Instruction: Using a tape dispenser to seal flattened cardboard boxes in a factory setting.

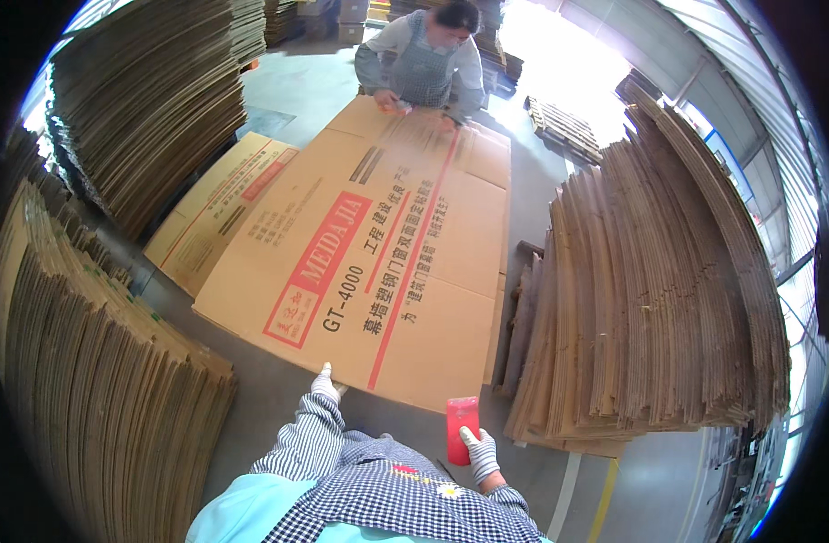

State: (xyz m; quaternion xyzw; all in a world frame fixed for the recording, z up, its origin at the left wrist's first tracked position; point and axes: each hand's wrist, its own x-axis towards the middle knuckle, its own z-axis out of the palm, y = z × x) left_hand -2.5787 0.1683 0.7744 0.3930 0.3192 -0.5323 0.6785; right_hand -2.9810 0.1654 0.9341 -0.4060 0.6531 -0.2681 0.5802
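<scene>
A large printed cardboard sheet (450,339), brown with red and black print, lies flat before me. My left hand (326,385), in a white glove, grips its near edge, thumb on top; the fingers underneath are hidden. In my right hand (480,452), also gloved, is a red flat rectangular block (462,430), held upright by the sheet's near right corner; its exact kind does not show. Across the sheet a co-worker (428,68) in a checked apron leans over the far edge, both hands at it, one around a small object I cannot make out.
Tall stacks of flat cardboard stand at the right (649,299), near left (107,389) and far left (152,100). Another printed cardboard sheet (202,217) lies lower, beside the large one. A wooden pallet (563,127) is on the floor at the back right.
</scene>
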